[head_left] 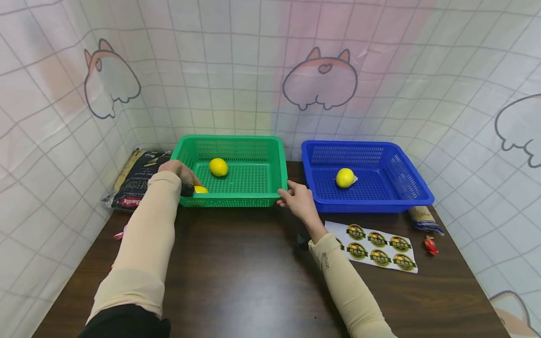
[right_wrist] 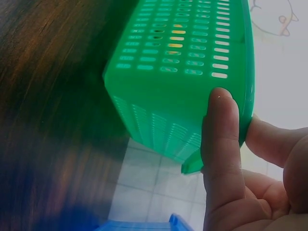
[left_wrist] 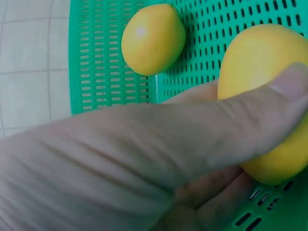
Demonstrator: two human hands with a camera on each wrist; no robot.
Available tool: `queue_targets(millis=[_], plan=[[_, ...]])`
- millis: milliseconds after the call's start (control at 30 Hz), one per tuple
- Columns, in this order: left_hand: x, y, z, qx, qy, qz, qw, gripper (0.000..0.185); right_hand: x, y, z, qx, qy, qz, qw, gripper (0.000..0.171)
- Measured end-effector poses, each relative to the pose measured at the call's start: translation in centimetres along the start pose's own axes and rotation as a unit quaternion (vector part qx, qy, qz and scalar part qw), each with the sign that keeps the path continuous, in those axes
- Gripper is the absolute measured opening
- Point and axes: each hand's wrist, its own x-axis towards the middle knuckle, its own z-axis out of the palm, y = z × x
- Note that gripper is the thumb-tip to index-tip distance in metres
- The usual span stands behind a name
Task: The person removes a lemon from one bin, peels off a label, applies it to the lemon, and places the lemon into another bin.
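My left hand (head_left: 181,172) reaches over the left end of a green plastic basket (head_left: 230,201) and grips a lemon (left_wrist: 255,57) low inside it. The thumb lies across the fruit, with some fingers beneath it. Farther back in the same basket rests a second lemon (head_left: 218,167), apart from the hand. At the basket's front right corner, my right hand (head_left: 299,199) pinches the rim, one finger (right_wrist: 221,130) along the outer wall and the thumb on the other side. Part of the gripped lemon is hidden by the left hand.
Right of the green basket stands a blue basket (head_left: 363,206) with one lemon (head_left: 345,178) in it. In front lies a sheet of round stickers (head_left: 376,246). A red wrapped candy (head_left: 431,245) lies farther right; a dark Barilla bag (head_left: 141,178) sits at the left.
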Motion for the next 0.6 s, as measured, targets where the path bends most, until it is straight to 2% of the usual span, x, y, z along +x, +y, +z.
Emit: queue_targets(millis=[33, 100, 267, 333, 400, 500, 600], plan=[[-0.1, 0.0, 0.1, 0.003, -0.002, 0.004, 1.0000, 0.057, 0.0, 0.0, 0.0, -0.002, -0.001, -0.001, 1.000, 0.058], [0.0, -0.1, 0.2, 0.061, -0.011, 0.038, 0.9974, 0.057, -0.1, 0.0, 0.0, -0.002, -0.004, 0.000, 1.000, 0.058], [0.4, -0.2, 0.5, 0.071, -0.001, 0.046, 0.9964, 0.061, -0.2, 0.0, 0.2, 0.001, -0.008, 0.006, 1.000, 0.058], [0.7, -0.1, 0.5, 0.055, 0.005, 0.042, 0.9976, 0.067, -0.2, 0.1, 0.2, 0.003, -0.011, 0.006, 1.000, 0.058], [0.9, 0.0, 0.4, 0.055, 0.009, 0.059, 0.9967, 0.070, -0.2, 0.1, 0.2, 0.005, -0.011, 0.009, 1.000, 0.059], [1.0, 0.3, 0.2, -0.016, 0.020, 0.105, 0.9942, 0.064, -0.1, 0.2, 0.1, 0.007, -0.003, 0.010, 1.000, 0.059], [0.6, 0.5, 0.1, -0.103, 0.031, 0.179, 0.9780, 0.056, 0.0, 0.1, 0.2, 0.007, 0.001, 0.009, 1.000, 0.058]])
